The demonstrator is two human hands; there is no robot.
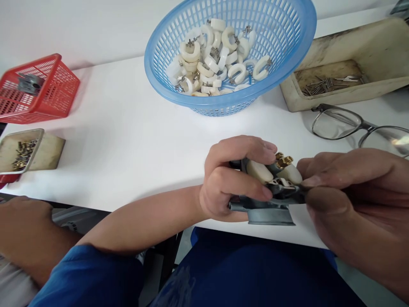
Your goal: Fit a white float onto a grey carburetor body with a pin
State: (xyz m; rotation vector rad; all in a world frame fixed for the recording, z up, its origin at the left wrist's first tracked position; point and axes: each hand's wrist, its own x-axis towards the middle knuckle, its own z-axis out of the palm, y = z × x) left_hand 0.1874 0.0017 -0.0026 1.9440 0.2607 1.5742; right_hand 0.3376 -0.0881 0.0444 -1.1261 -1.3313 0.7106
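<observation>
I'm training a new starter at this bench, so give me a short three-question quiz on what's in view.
1. True or false: the blue basket holds white U-shaped parts.
2. Which lies on the table right of the blue basket? A) scissors B) glasses C) a cup
3. Fill in: the red basket stands at the table's far ____ side.

Key
1. True.
2. B: the glasses lie in front of the beige tray of pins.
3. Left. Meanwhile the left hand and right hand both grip a grey metal tool with white parts in it.
</observation>
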